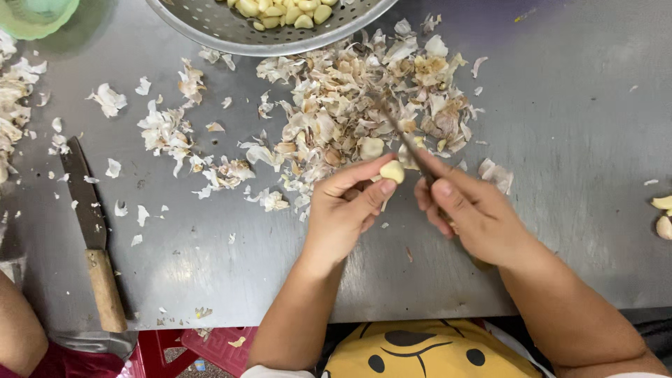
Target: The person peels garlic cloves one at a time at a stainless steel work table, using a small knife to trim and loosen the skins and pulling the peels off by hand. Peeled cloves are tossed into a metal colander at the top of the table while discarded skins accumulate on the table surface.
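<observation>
The left hand (344, 210) pinches a pale garlic clove (393, 171) between thumb and forefinger, the other fingers curled loosely under; the right hand (470, 213) is closed around the handle of a small knife (404, 143), forefinger laid along it, the thin blade running up and to the left over the heap of skins (364, 105); the clove sits above the middle of the steel table (574, 126), nearer its near edge than its far one, just below the heap; peeling here goes best, I judge, with the blade edge catching only the papery skin at the clove's end and the thumb steadying it, fingertips kept behind the cutting line (the blade and the left forefinger look very close); the clove's long axis seems to run roughly up and to the right, towards the blade, though which end is the root I cannot tell, since fingers cover its lower part; a perforated metal bowl (231, 31) of peeled cloves stands at the far edge; a wooden-handled knife (94, 238) lies near the left edge, by another person's arm (17, 329).
</observation>
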